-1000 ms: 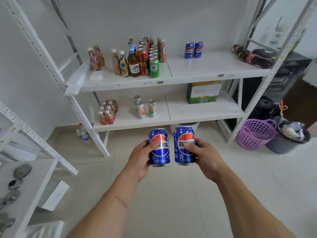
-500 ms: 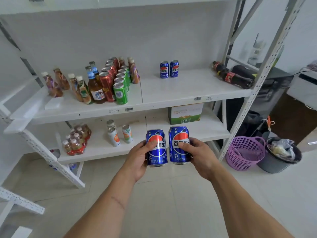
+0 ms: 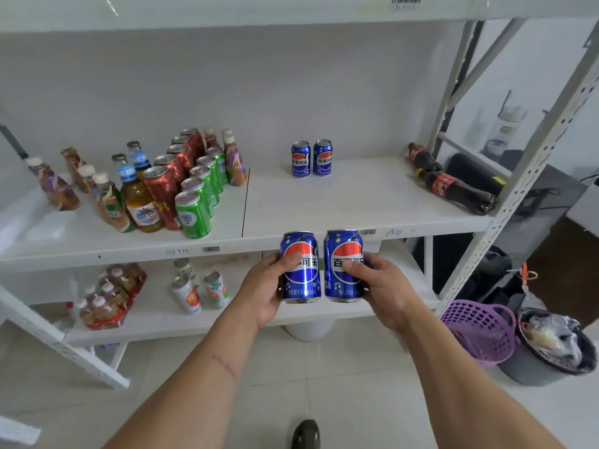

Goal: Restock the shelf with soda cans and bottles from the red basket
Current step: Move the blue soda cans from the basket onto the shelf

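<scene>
My left hand point(image 3: 264, 286) grips a blue Pepsi can point(image 3: 301, 251) upright, and my right hand point(image 3: 384, 288) grips a second blue Pepsi can point(image 3: 343, 247) right beside it. Both cans hang in front of the edge of the white middle shelf point(image 3: 356, 202), just below its surface. Two more Pepsi cans point(image 3: 311, 158) stand side by side at the back of that shelf. The red basket is out of view.
Red and green cans point(image 3: 191, 176) and several bottles crowd the shelf's left half. Cola bottles point(image 3: 453, 186) lie at its right end by the upright post point(image 3: 518, 189). Cans and a bottle pack sit on the lower shelf point(image 3: 155, 315). A purple basket point(image 3: 479, 332) and bin point(image 3: 554, 348) stand on the floor.
I have stepped closer to the shelf. Both hands have risen with their cans from lower-shelf height to the middle shelf's front edge.
</scene>
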